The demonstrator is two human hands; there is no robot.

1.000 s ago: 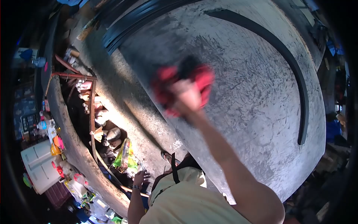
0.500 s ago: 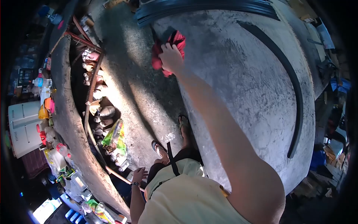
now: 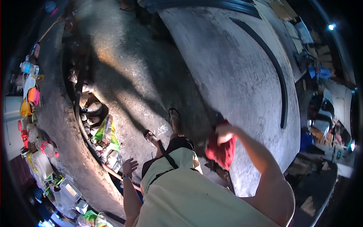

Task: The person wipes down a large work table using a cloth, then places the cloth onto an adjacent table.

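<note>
My right hand point(image 3: 225, 133) grips a bunched red cloth point(image 3: 222, 154) at the near left edge of the grey tabletop point(image 3: 234, 79). The cloth hangs down over that edge, and its upper part is partly hidden by my fingers. My left hand point(image 3: 129, 166) hangs low beside my body with its fingers apart and nothing in it. Close to it runs the edge of a worn wooden bench point(image 3: 96, 181). On the tabletop's far right side lies a long, curved-looking black strip point(image 3: 278, 68).
A stack of dark strips point(image 3: 204, 4) crosses the table's far end. Concrete floor point(image 3: 124, 72) runs between table and bench. Bottles and a green plastic bag point(image 3: 107, 132) lie under the bench; plastic containers point(image 3: 70, 189) crowd its left side.
My right hand has come back toward my body with the red cloth, from the table's far left corner to its near edge. The view has shifted; my left hand stays low and empty.
</note>
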